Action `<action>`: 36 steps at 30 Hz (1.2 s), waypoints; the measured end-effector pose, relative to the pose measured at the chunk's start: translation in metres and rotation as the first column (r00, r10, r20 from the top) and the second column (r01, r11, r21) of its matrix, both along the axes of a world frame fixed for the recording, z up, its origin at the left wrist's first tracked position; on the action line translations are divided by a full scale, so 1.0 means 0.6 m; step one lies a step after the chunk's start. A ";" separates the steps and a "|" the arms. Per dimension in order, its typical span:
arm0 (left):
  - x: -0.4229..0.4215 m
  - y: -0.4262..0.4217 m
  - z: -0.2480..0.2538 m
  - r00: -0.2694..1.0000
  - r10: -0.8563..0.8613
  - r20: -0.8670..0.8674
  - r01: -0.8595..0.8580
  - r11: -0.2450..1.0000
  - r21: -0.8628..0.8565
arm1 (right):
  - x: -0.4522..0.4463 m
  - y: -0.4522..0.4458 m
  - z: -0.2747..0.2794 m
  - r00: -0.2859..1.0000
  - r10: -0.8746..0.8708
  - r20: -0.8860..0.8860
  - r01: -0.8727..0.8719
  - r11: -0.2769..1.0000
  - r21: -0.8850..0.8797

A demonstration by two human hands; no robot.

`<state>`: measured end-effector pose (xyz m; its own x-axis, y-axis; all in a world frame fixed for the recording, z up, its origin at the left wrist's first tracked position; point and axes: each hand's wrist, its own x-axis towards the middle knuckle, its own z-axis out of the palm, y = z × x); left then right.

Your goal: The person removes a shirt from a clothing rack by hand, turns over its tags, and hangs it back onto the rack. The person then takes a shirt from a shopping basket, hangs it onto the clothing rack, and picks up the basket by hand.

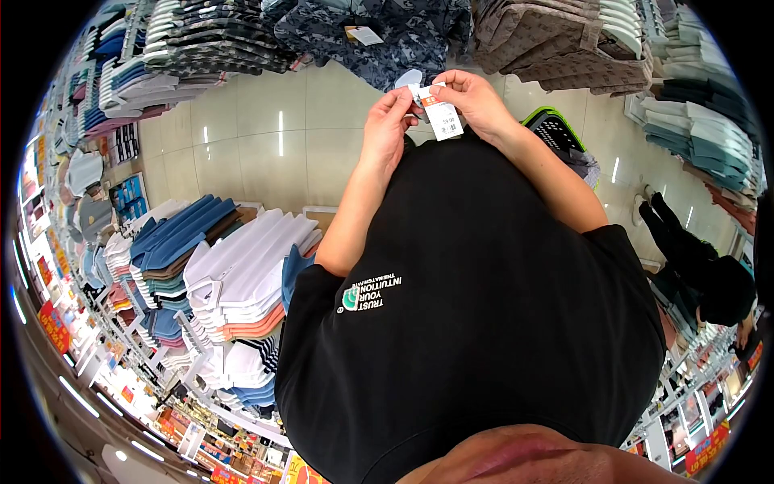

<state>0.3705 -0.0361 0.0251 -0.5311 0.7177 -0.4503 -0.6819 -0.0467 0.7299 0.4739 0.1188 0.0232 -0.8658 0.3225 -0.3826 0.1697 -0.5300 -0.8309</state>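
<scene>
A white price tag [444,121] with an orange patch, printed text and a barcode hangs between my hands, in front of my chest. My right hand [474,103] is closed on its upper end, thumb pressed over the face. At the tag's upper left edge, the thumb and fingers of my left hand [385,125] are pinched together on a small white part of it; the exact contact is partly hidden. A clear rounded piece [409,78] shows just above the fingertips. Beyond my hands hangs a dark blue-grey camouflage-patterned garment [379,48] with another tag [364,35] on it.
Brown patterned shirts [556,40] hang at the upper right, camouflage shirts [218,36] at the upper left. Polo shirts [242,258] fill a rack at left. A green-rimmed black basket [556,133] is beyond my right forearm. Another person in black [693,266] stands at far right.
</scene>
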 end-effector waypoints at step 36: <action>0.004 -0.001 -0.017 0.985 -0.146 -0.086 0.143 0.989 -0.045 | 0.000 0.006 -0.007 0.997 -0.056 0.052 0.058 0.997 -0.044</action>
<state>0.3728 -0.0369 0.0151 -0.4621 0.7731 -0.4345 -0.6117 0.0769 0.7874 0.4737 0.1225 0.0188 -0.8254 0.3520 -0.4414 0.1797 -0.5773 -0.7965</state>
